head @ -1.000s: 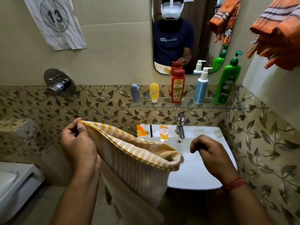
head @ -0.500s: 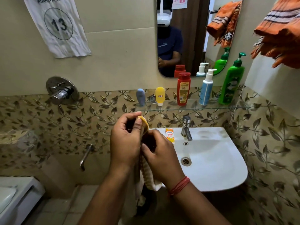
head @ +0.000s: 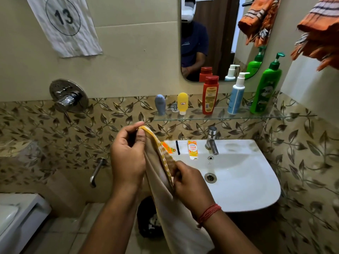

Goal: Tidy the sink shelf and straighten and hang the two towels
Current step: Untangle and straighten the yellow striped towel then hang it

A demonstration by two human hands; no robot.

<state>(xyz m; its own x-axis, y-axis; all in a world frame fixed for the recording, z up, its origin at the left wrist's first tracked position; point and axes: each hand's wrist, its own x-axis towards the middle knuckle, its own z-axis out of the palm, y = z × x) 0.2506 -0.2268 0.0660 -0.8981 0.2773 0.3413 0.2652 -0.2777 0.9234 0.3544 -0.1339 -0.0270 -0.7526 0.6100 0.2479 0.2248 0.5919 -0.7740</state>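
Note:
A cream towel with a yellow striped edge [head: 161, 187] hangs folded in front of me, left of the sink. My left hand [head: 128, 154] pinches its top corner, and my right hand [head: 189, 186] grips the striped edge lower down. An orange striped towel [head: 321, 33] hangs bunched at the upper right. On the glass shelf [head: 220, 116] stand a grey tube [head: 160, 104], a yellow tube [head: 182, 103], a red bottle [head: 210, 95], a blue pump bottle [head: 236, 94] and a green pump bottle [head: 266, 85].
The white sink [head: 256, 180] has a tap [head: 211, 140]; an orange sachet [head: 167, 147], a black strip [head: 177, 147] and a small yellow tube [head: 193, 149] lie on its back rim. A mirror [head: 216, 33] hangs above. A shower valve [head: 67, 96] and spout [head: 96, 171] are at left.
My hands came together from holding the towel spread wide. Now my right hand has slid lower along the striped edge, while my left hand keeps the top corner.

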